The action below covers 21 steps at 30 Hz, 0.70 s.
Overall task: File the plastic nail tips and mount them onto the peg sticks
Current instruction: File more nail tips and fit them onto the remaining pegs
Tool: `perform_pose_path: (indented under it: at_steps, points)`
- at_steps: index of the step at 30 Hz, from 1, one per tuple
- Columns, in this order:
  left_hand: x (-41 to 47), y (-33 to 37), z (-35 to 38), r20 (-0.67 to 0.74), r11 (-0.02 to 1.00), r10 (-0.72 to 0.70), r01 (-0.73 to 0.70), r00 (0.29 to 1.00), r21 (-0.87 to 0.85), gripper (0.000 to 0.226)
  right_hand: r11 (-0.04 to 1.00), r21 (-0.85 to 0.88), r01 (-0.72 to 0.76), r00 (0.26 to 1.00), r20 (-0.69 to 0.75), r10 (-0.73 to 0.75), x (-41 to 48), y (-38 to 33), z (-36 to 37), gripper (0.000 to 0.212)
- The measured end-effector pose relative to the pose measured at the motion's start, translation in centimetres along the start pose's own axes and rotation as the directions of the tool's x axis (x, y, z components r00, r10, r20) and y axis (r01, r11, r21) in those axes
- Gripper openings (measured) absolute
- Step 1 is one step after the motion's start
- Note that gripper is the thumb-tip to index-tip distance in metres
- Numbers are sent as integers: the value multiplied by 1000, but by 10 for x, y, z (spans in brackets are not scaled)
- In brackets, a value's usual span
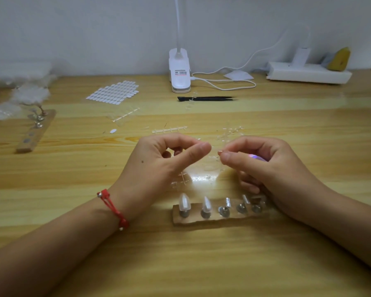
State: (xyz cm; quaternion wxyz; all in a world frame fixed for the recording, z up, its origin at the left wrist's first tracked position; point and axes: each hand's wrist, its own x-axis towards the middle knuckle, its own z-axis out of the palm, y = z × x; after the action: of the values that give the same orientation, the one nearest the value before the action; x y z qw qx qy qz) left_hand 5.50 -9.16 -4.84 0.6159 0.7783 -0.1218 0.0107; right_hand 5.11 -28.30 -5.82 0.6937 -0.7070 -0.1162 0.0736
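Tips are mounted on two near pegs; three are bare. Plastic is pinched by the right hand; the left hand's hold is unclear.

No lettering can be read: a small label with dark print on the white clip lamp, well beyond the left hand, is too blurred to make out.
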Motion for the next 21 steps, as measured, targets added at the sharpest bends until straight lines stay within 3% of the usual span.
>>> perform_pose_path:
  at_steps: [11, 21]
  points:
    - [0, 1, -1, 17, 1000, -6, 7, 1000, -27, 30, 998, 64, -14, 996, -85, 20, -2, -5, 2, 17]
    - [1, -2, -4, 74, 998, -24, 29, 997, -62, 29, 996, 79, -40, 999, 10, 39, -3, -9, 2, 15]
